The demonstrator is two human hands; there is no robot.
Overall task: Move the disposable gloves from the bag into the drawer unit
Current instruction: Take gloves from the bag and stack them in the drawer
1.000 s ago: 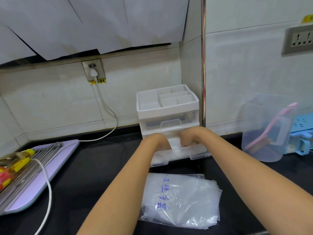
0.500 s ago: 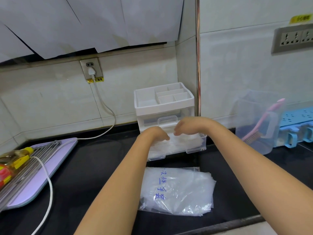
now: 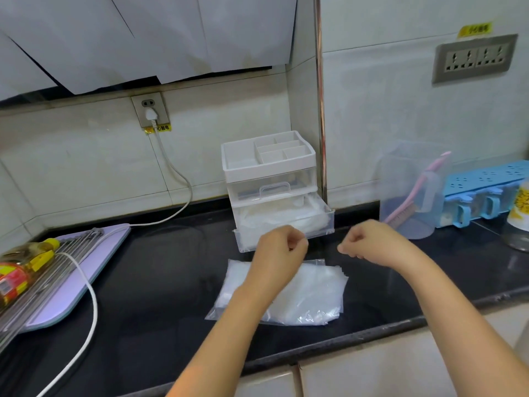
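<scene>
A white and clear drawer unit [image 3: 269,164] stands on the black counter against the wall corner. Its lower drawer [image 3: 329,222] is pulled out and holds a pile of clear disposable gloves [image 3: 274,217]. In front of it lies a clear plastic bag [image 3: 312,293] with more gloves inside, flat on the counter. My left hand [image 3: 279,253] hovers over the bag's far edge, just in front of the drawer, fingers curled in with nothing in them. My right hand [image 3: 369,242] is to the right of the drawer front, also curled and holding nothing.
A purple board [image 3: 74,285] with a metal rack, an oil bottle [image 3: 20,267] and a white cable [image 3: 91,308] fill the left side. A clear jug with a pink brush [image 3: 412,193] and a blue seasoning rack [image 3: 486,193] stand at the right. The counter's front edge [image 3: 372,330] is near.
Both hands have come out of the lower drawer and drawn back toward me, leaving the gloves inside. The camera view has shifted back and to the right.
</scene>
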